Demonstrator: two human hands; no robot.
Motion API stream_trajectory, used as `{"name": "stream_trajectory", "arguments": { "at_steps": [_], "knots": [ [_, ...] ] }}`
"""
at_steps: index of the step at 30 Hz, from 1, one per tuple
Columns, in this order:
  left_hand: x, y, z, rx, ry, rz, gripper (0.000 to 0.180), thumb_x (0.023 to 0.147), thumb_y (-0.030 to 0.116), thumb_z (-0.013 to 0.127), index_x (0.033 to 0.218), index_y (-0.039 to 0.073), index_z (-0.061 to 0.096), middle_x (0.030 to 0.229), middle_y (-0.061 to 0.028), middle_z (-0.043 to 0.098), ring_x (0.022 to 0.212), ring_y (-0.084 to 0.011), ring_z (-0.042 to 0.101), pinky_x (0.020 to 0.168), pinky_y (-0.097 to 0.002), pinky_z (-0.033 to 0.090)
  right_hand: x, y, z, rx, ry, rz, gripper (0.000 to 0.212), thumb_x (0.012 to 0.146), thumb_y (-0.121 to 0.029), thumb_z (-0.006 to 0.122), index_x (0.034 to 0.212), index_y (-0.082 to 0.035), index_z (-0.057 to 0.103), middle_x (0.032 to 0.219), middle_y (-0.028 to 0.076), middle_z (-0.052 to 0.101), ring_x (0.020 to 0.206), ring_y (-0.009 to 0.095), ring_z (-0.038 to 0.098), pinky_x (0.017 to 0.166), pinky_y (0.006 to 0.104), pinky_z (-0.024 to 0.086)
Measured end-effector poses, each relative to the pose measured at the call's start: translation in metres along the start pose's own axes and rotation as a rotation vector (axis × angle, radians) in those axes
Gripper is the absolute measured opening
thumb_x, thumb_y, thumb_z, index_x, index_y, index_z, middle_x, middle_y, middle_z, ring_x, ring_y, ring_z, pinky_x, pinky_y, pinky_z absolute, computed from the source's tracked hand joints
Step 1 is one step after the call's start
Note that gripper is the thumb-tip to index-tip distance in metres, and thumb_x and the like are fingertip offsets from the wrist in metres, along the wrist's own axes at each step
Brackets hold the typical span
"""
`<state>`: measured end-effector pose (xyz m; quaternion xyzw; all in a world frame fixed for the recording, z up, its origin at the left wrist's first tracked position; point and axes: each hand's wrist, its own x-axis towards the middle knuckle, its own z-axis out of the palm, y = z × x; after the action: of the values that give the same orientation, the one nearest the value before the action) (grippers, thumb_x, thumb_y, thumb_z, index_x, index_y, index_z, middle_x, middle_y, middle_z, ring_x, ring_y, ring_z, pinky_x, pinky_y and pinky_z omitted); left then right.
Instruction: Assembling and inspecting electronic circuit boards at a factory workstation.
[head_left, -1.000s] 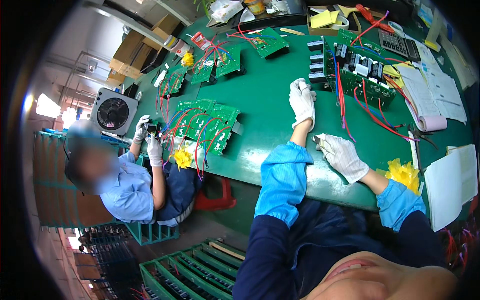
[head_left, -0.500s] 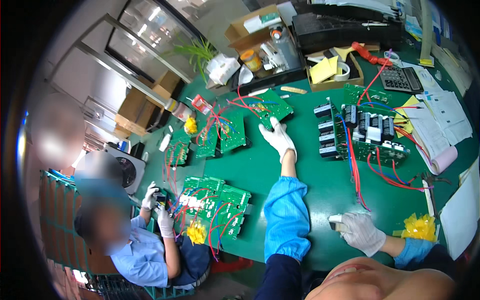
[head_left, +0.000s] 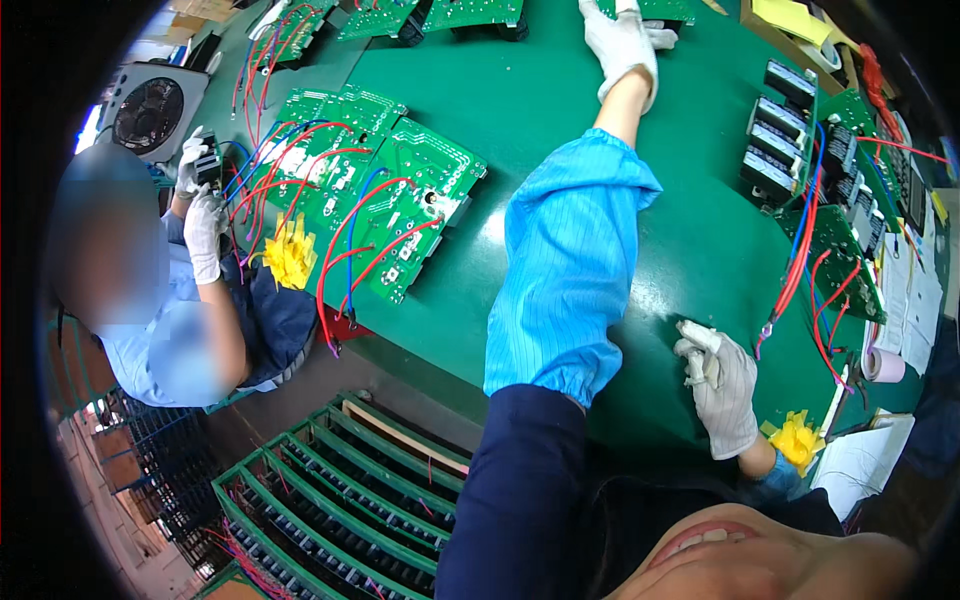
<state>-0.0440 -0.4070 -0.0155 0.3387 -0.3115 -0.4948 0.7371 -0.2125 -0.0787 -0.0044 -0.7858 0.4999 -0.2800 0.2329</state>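
Observation:
My left hand [head_left: 622, 45], in a white glove with a light blue sleeve cover, reaches to the far edge of the view. Its fingers close on the near edge of a green circuit board [head_left: 675, 10], which the picture's upper border cuts off. Lower right, my gloved right hand [head_left: 722, 395] hovers over or rests on the green table [head_left: 450, 330] with its fingers curled. Whatever sits between those fingers is too small to make out. Beyond it stands a circuit board assembly [head_left: 838, 240] with black capacitors and red and blue wires.
At the left a seated co-worker's gloved hands [head_left: 203, 225] hold a small dark part beside wired circuit boards [head_left: 420, 170]. Yellow scraps [head_left: 797, 440] lie near my right wrist. A green rack [head_left: 340, 480] of dark parts stands below the table's edge. A fan [head_left: 150, 110] stands far left.
My view has swung down and left, bringing the rack into sight. The left hand's fingers have closed on the board's edge. My right hand has turned so its fingers point more away from me.

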Motion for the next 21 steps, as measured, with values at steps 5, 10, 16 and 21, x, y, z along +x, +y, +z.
{"name": "stream_trajectory", "arguments": {
  "at_steps": [5,10,16,21],
  "knots": [
    [-0.007,-0.006,-0.004,-0.082,-0.042,-0.11,0.061,0.102,0.021,0.047,0.153,0.01,0.016,0.086,-0.0266,0.067,0.057,-0.0338,0.068,0.054,-0.0395,0.054,-0.007,-0.006,-0.017,0.161,-0.036,0.09,0.042,0.076,-0.004,0.06,0.118,-0.008,0.062,0.097,0.008,0.07,0.085,0.03,0.065,0.077,0.038,0.051],
    [-0.062,0.011,-0.023,-0.027,-0.017,-0.017,0.054,0.099,0.016,0.053,0.141,-0.006,0.029,0.073,-0.026,0.064,0.054,-0.0344,0.066,0.043,-0.0363,0.051,-0.02,0.006,-0.013,0.057,0.021,-0.039,0.036,0.081,-0.008,0.061,0.117,-0.008,0.062,0.104,0.015,0.068,0.086,0.031,0.066,0.075,0.0394,0.053],
    [-0.149,0.056,-0.044,0.062,-0.067,-0.07,0.04,0.097,0.021,0.056,0.128,-0.002,0.044,0.08,-0.0256,0.063,0.052,-0.0297,0.062,0.042,-0.0324,0.046,-0.024,0.016,-0.013,0.175,0.052,-0.034,0.028,0.092,-0.014,0.057,0.118,-0.002,0.06,0.096,0.013,0.068,0.074,0.025,0.065,0.069,0.0371,0.053],
    [-0.231,0.105,-0.072,0.033,-0.131,-0.312,0.035,0.098,0.017,0.053,0.129,0.003,0.048,0.077,-0.0185,0.06,0.048,-0.0214,0.056,0.039,-0.0257,0.038,-0.023,0.017,-0.024,0.764,0.118,0.275,0.034,0.103,-0.028,0.044,0.124,-0.005,0.059,0.089,0.005,0.066,0.061,0.008,0.057,0.055,0.0226,0.046]
  ]
}}
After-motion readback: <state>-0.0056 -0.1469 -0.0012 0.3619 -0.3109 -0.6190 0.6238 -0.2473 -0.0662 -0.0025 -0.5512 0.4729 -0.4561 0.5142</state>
